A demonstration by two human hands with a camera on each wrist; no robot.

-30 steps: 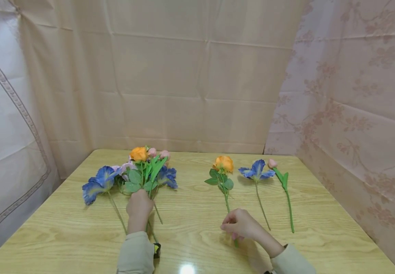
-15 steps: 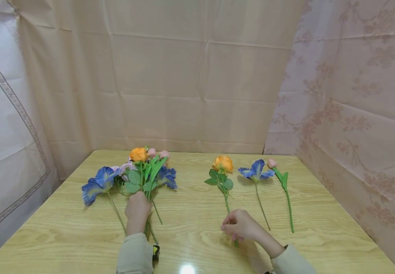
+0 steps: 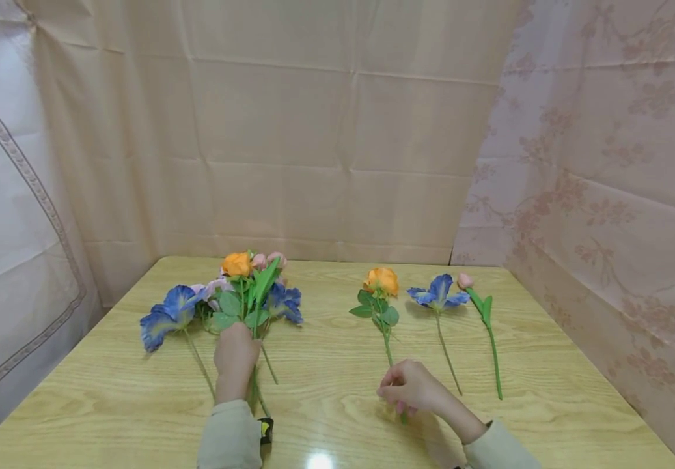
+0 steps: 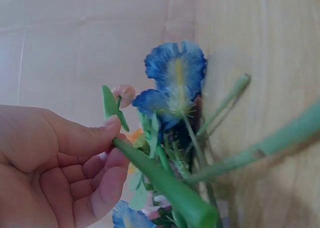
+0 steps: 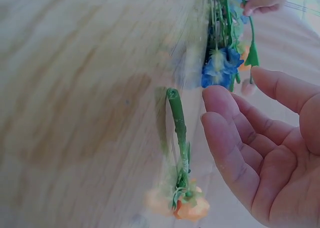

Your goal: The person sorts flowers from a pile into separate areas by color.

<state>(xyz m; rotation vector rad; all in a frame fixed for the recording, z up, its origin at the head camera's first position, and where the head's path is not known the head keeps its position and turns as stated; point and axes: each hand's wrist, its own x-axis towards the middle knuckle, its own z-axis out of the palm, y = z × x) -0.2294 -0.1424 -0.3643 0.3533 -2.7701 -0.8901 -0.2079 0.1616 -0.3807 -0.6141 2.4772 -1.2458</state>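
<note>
A pink tulip (image 3: pixel 265 284) with long green leaves is pinched by its stem in the left hand (image 3: pixel 236 355), bud pointing away. An orange flower (image 3: pixel 381 285) with green leaves lies on the tabletop (image 3: pixel 325 339), stem toward the person.

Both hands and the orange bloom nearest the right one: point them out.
Left hand (image 3: pixel 236 355): head view, back of the hand.
Right hand (image 3: pixel 416 384): head view, between fingers and wrist.
Orange bloom (image 3: pixel 381 281): head view, on its petals.
</note>
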